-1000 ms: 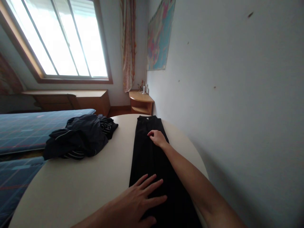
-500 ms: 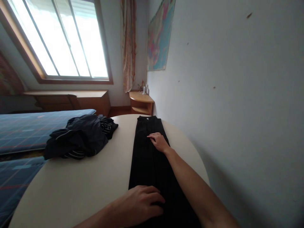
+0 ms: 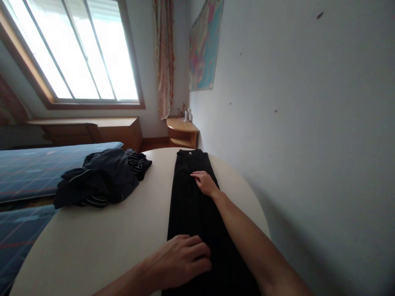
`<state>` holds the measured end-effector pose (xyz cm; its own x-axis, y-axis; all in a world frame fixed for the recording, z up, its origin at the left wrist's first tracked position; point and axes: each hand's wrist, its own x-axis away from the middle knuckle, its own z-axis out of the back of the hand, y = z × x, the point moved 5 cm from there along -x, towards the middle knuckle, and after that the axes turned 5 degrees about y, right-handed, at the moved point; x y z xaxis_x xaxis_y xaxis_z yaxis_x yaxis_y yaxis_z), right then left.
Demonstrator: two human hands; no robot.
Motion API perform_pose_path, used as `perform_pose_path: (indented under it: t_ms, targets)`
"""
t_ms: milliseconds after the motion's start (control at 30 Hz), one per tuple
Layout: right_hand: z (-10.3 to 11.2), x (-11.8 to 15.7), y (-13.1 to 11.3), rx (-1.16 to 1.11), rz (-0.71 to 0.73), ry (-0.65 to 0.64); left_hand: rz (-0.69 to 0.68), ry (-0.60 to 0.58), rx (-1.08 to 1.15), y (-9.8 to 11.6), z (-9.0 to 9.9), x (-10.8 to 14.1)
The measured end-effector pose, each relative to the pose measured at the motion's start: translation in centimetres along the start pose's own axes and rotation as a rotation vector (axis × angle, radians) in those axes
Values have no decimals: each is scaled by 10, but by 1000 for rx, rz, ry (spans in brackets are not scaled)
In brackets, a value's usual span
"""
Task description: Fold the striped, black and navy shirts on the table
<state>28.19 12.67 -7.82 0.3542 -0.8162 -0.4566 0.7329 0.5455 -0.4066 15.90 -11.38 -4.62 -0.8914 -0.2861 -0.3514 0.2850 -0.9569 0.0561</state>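
Note:
Black trousers (image 3: 185, 205) lie lengthwise on the pale round table (image 3: 123, 234), waistband at the far edge. My right hand (image 3: 205, 183) rests on their upper part, its fingers stretched out flat on the cloth. Nearer to me, my left hand (image 3: 185, 259) is over the lower part of the trousers. Its fingers are curled down and pressed together at the black cloth; whether a fold lies between them is hidden.
A crumpled heap of dark clothes (image 3: 105, 176) with white stripes lies at the table's left edge. Blue checked mattresses (image 3: 31, 168) are to the left. A wall (image 3: 296, 144) runs along the right. A corner shelf (image 3: 183, 125) stands behind the table.
My left hand has moved slightly up, and its fingers have drawn closer together. My right hand remains on the trousers. The whole view has shifted a little.

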Motion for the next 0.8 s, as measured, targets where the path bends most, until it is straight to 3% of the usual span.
perform_pose_path:
  t_ms: [333, 667, 800]
  targets:
    - [-1, 1, 2, 44, -50, -3, 192, -236, 279, 0, -2, 2]
    - [5, -1, -6, 144, -97, -171, 24, -205, 227, 5, -27, 16]
    - [10, 1, -16, 173, -68, -179, 65, -187, 288, 0, -3, 8]
